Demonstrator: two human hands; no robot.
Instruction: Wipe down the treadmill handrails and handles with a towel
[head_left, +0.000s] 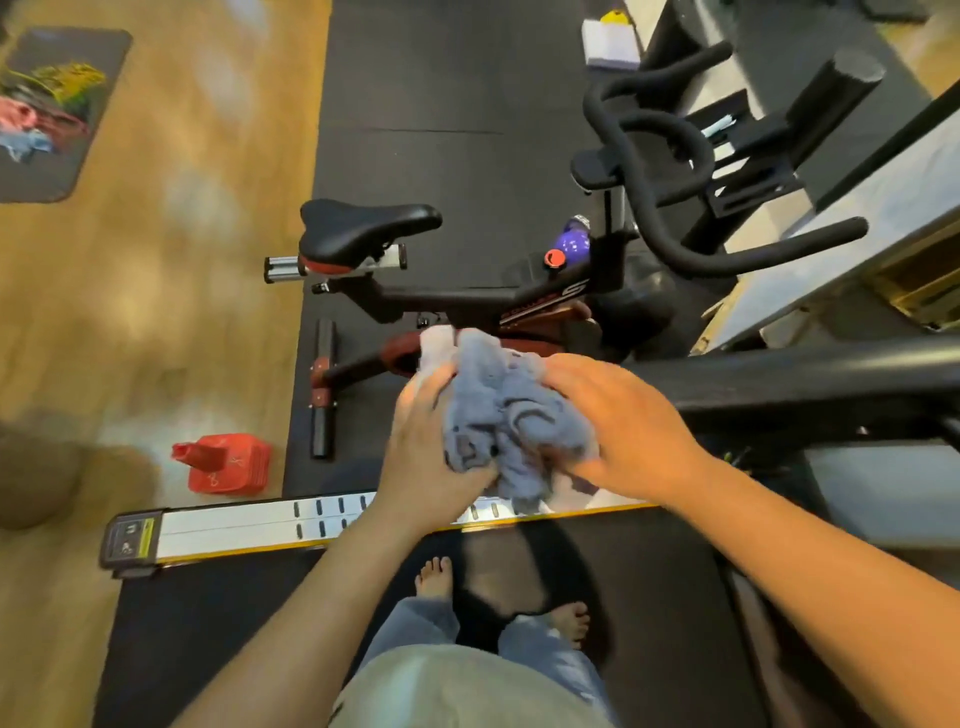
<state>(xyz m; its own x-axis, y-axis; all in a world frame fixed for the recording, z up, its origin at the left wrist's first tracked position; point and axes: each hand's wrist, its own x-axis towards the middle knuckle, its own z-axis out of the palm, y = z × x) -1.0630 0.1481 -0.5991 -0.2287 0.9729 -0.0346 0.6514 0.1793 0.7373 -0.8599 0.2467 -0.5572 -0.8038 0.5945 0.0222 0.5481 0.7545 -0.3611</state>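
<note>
While a crumpled grey-blue towel (511, 421) is bunched between both hands, it is held at the near end of a black treadmill handrail (810, 382) running off to the right. The left hand (428, 447) is closed on the towel's left side, the right hand (618, 421) pressed over its right, fingers curled. Bare feet are seen on the dark treadmill belt (660, 597). A black exercise bike (467, 291) stands beyond; its frame lettering is too blurred to be read. A red cone (223, 462) lies on the wooden floor (182, 260).

left hand (431, 447) + right hand (623, 421) grip bunched towel (509, 410) | beside black handrail (810, 379)
</note>
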